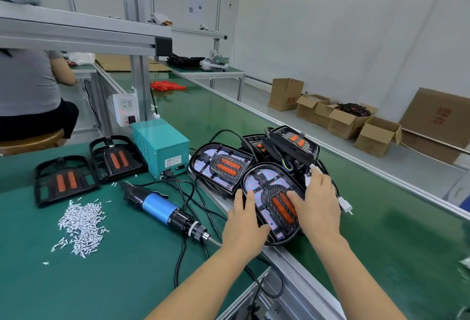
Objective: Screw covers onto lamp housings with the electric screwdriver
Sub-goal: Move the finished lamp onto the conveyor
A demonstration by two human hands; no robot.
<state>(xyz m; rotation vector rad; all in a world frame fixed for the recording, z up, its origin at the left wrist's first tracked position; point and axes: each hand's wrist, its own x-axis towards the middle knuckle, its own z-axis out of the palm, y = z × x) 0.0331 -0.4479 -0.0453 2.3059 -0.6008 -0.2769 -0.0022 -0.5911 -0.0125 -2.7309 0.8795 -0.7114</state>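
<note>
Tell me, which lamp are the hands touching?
The nearest lamp housing, straddling the conveyor's edge. Left hand and right hand rest on it; the lamp housing behind it and the stacked ones go untouched.

The lamp housing [273, 200] is black-rimmed, its pale lilac-white board dotted with small red points, and two orange oblong lenses sit in a black perforated oval at its middle. The housing [220, 164] just behind it has the same colours. Left of the lamp housing, the electric screwdriver [162, 208] is black with a bright blue barrel, on a dark green bench mat [114, 281]. Farther left lie silver-white screws [80, 225] (a loose pale heap) and two black covers [63, 180] with orange strips. The power box [160, 145] behind the screwdriver is teal.
</note>
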